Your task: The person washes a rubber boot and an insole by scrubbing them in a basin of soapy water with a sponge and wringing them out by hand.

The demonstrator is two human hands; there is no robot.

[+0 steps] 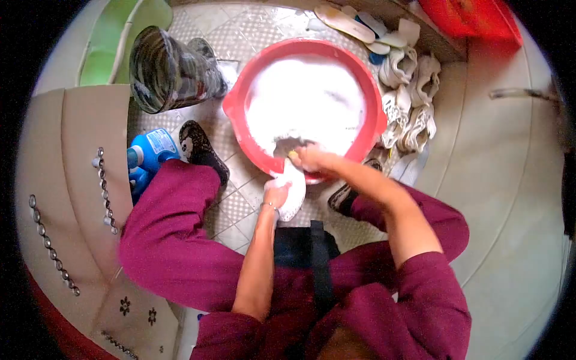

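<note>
white shoe [293,201] held in left grip [276,193], right grip [310,158] around small yellow thing [293,155], red basin [242,123] beyond

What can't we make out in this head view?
Head view:
- Anything under the foam in the red basin: foam covers it.
- Shape of the yellow thing at the right hand: mostly covered by that hand, blurred.
- Print on the label of the blue bottle: too small.
- Full red object, top right: cut off by the picture's top edge.
</note>
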